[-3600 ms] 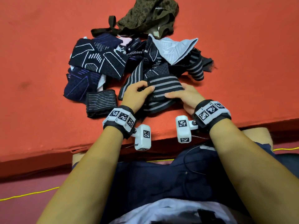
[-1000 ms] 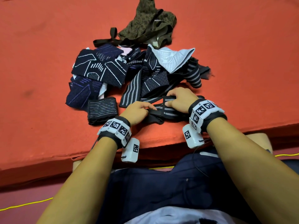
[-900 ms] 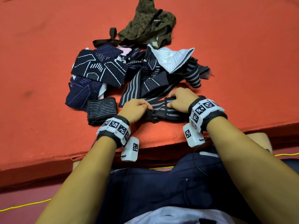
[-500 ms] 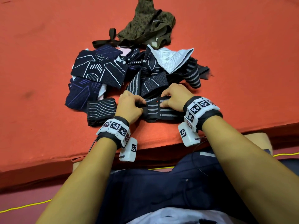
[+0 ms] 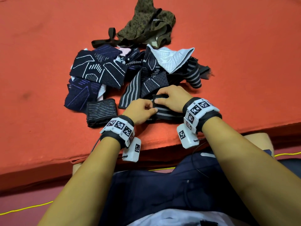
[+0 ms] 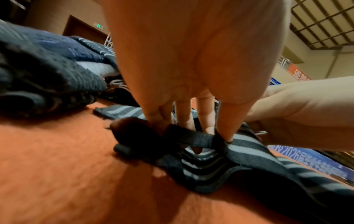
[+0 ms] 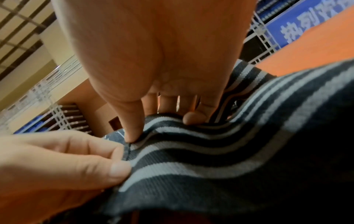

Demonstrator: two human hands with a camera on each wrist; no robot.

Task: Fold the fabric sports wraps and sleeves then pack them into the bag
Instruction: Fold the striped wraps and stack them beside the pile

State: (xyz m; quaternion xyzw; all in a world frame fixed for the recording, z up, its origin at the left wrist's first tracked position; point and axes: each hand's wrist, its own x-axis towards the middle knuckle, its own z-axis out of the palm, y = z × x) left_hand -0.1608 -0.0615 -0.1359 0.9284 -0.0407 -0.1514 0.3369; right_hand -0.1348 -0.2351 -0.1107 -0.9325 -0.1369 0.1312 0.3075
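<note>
A black wrap with grey stripes (image 5: 167, 114) (image 6: 235, 153) (image 7: 220, 159) lies partly folded near the front edge of the red mat (image 5: 244, 62). My left hand (image 5: 141, 111) (image 6: 193, 121) pinches its left end, thumb and fingers curled on the fabric. From the right, my right hand (image 5: 171, 98) (image 7: 162, 118) grips the folded top layer with thumb and fingertips. Behind both hands lies a pile of dark patterned sleeves and wraps (image 5: 101, 72). Further back sits an olive camouflage bag (image 5: 146, 25) with a dark strap.
A folded black wrap with thin stripes (image 5: 101, 112) lies left of my left hand. A light grey sleeve (image 5: 172, 58) tops the pile, and a striped roll (image 5: 193, 77) lies at its right. The mat's front edge (image 5: 162, 144) runs just below my wrists.
Both hands have drawn closer together on the striped wrap and moved slightly away from me. The wrap has been folded shorter; the left hand now pinches its end.
</note>
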